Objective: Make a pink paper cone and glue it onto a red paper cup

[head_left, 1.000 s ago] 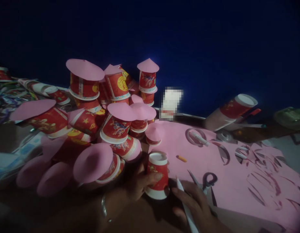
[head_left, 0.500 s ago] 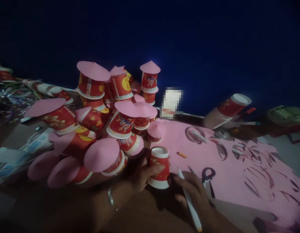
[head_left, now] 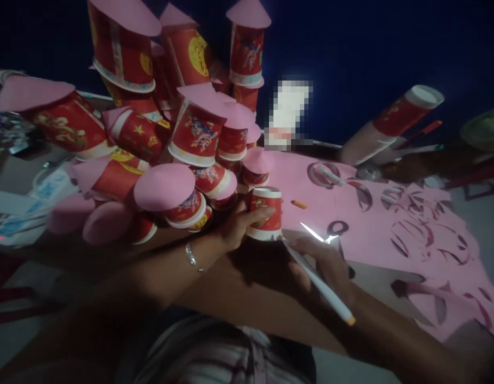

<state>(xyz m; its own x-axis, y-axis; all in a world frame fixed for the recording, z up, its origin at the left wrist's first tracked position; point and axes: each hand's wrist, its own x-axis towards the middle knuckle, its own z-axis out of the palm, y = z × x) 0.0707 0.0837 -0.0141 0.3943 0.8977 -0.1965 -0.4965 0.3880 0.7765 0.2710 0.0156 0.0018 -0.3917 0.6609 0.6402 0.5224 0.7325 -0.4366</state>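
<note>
The left hand [head_left: 237, 226] is closed around a red paper cup [head_left: 266, 216], its thumb flat across the glossy printed wall. The cup stands narrow end up, white bands circling top and bottom. The right hand [head_left: 321, 261] pinches a slim, smooth white marker [head_left: 323, 288] with an orange end, its tip at the cup's lower edge; whether it touches, I cannot tell. The two hands are apart, one on either side of the cup. A shiny metal bracelet [head_left: 190, 255] circles the left wrist.

Just right of the cup, a small orange cap [head_left: 299, 204] lies on thin, matte pink paper [head_left: 351, 208]. Scissors [head_left: 329, 239] with bright metal blades and dark looped handles lie open, right of the cup and beyond the right hand. Farther right of the cup, the paper is cut into round holes, curved slivers and loose scraps [head_left: 427, 229].

Left of and beyond the cup crowd more red printed cups [head_left: 199, 133], some stacked, many wearing smooth pink paper cones [head_left: 165, 185]; several lie tilted. Far to the cup's left is a pale power strip [head_left: 50, 186]. Nearer the wearer than the cup are the brown tabletop [head_left: 231, 288] and striped cloth [head_left: 215, 352].
</note>
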